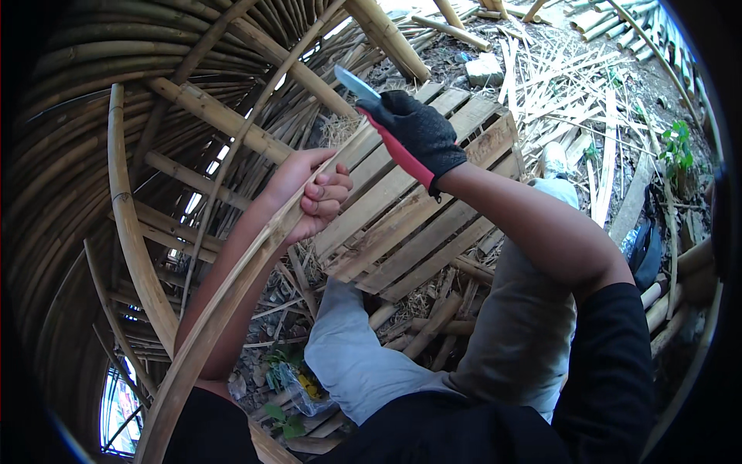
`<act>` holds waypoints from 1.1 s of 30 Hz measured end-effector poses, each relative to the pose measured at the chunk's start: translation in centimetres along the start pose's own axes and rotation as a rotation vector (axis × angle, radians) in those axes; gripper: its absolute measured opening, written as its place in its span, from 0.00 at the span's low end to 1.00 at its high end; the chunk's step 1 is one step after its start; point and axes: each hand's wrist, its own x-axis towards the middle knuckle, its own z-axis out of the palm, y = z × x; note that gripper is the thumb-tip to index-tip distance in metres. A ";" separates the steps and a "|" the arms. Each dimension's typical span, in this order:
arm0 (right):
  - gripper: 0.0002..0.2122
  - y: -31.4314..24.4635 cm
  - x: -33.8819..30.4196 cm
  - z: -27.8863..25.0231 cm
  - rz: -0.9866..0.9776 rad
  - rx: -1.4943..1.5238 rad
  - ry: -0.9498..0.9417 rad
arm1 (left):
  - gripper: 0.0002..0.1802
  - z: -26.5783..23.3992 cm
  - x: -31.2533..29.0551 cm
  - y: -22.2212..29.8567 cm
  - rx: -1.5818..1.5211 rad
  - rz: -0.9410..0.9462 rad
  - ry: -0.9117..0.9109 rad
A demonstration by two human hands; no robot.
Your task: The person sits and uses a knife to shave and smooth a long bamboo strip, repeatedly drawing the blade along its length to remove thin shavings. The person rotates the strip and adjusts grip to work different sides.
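Observation:
A long split bamboo strip (pixel 202 334) runs from the lower left up to my right hand, its far end narrow and pale. Bare fingers of my left hand (pixel 318 195) are closed around the strip below that end. My right hand (pixel 417 139), in a black and red glove, is shut on a knife (pixel 357 83) whose blade points up and to the left. The knife's handle is hidden inside the glove. Where the strip's tip meets the glove, I cannot tell whether the blade touches it. Both hands are above a slatted wooden pallet (pixel 413 246).
Bamboo poles (pixel 220 120) form a frame and wall on the left. Pale split strips (pixel 607 155) litter the ground on the right, near a grey block (pixel 485 69). A dark bag (pixel 645 255) lies at the far right, and a clear plastic bag (pixel 308 390) near my leg.

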 end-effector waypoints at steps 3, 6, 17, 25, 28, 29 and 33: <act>0.23 -2.8 -2.8 2.1 -0.149 0.017 -0.119 | 0.11 -0.3 -5.0 -1.8 0.186 -0.040 0.156; 0.24 -5.6 -4.5 3.8 -0.057 -0.075 -0.438 | 0.08 -3.2 -9.1 -4.3 0.292 -0.091 0.272; 0.27 2.4 -4.4 5.1 -0.097 -0.496 -0.602 | 0.17 -10.9 -13.2 -6.6 0.640 -0.176 0.264; 0.26 6.2 -14.9 9.0 -0.285 -0.874 -1.640 | 0.19 -11.2 -12.8 -8.0 0.706 -0.104 0.309; 0.24 8.9 -21.1 14.1 -0.416 -0.739 -1.741 | 0.22 -10.5 -12.9 -8.2 0.736 -0.086 0.278; 0.22 10.6 -23.1 15.7 -0.470 -0.657 -1.743 | 0.23 -10.3 -12.9 -8.3 0.748 -0.080 0.266; 0.22 12.9 -27.2 21.4 -0.412 -0.636 -1.741 | 0.24 -10.1 -12.4 -8.6 0.768 -0.072 0.269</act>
